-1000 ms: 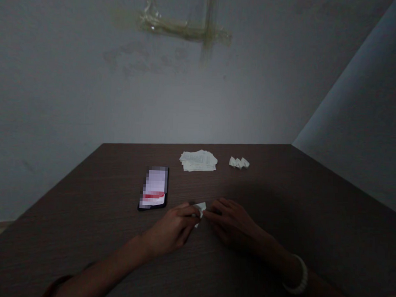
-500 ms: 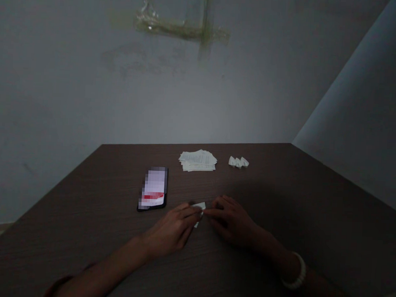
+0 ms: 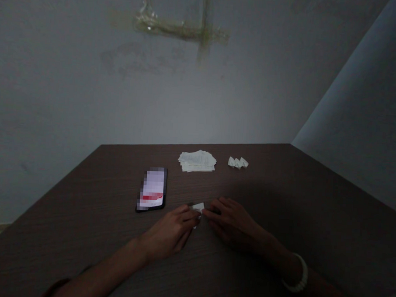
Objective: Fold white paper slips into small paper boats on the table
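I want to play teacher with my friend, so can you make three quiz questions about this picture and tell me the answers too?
1. How many small, white, pointed paper-like shapes lie in a row to the right of the stack of printed white paper slips?

2. True or false: the black-edged rectangular phone with a lit screen lies nearer to the person than the stack does.

3. What are the left hand's fingers touching?
A. the phone
B. a small piece of white paper
C. the stack

Key:
1. Three.
2. True.
3. B, the small piece of white paper.
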Tool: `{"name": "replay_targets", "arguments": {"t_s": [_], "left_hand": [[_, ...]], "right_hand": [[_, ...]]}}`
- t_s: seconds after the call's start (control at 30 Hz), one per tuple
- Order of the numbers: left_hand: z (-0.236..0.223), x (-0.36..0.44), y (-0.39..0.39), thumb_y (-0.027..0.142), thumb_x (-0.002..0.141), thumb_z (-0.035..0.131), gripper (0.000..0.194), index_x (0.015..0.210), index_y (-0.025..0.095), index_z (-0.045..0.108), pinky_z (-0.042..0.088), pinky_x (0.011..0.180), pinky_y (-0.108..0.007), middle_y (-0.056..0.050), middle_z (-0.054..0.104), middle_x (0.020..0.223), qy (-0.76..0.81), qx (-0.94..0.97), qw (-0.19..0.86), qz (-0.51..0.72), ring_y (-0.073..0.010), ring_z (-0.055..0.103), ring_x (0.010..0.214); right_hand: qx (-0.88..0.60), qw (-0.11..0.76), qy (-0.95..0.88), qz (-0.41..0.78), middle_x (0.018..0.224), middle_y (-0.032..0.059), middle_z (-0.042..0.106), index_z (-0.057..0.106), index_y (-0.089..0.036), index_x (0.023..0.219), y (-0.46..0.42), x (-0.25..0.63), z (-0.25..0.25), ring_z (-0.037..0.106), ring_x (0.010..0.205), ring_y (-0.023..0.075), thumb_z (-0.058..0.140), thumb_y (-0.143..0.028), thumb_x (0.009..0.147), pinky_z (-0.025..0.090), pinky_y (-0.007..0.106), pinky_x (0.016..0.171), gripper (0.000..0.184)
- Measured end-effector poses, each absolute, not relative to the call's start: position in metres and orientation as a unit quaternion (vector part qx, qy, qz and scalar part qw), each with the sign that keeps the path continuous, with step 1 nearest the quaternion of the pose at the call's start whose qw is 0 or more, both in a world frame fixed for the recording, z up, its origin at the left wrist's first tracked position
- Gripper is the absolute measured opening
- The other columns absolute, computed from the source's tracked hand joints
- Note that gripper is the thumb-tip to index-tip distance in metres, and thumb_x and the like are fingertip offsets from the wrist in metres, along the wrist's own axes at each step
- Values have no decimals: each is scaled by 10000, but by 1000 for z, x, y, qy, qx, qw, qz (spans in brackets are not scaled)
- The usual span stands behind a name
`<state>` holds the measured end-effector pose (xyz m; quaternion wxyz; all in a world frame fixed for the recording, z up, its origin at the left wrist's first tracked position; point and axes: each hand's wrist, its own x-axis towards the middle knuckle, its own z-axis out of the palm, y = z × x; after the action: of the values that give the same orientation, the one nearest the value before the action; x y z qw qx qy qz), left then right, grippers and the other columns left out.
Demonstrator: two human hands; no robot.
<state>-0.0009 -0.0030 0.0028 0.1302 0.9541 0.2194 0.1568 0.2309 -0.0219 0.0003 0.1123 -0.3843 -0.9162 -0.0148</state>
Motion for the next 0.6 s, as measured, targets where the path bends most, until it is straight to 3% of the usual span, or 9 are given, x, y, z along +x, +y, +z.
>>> {"name": "replay_targets", "arguments": {"t_s": [0.6], "left_hand": [[5,0,-4,22,792,452,334,1070,156,579,494,791,-332,-96,629,1090,230,965,89,93,-233,553,930]], "right_hand": [[-405,136,-904,-4,1030,78,547,560,-257,1214,-21,231,-2,469,899,213,480,-251,917,357,357,792,308]]}}
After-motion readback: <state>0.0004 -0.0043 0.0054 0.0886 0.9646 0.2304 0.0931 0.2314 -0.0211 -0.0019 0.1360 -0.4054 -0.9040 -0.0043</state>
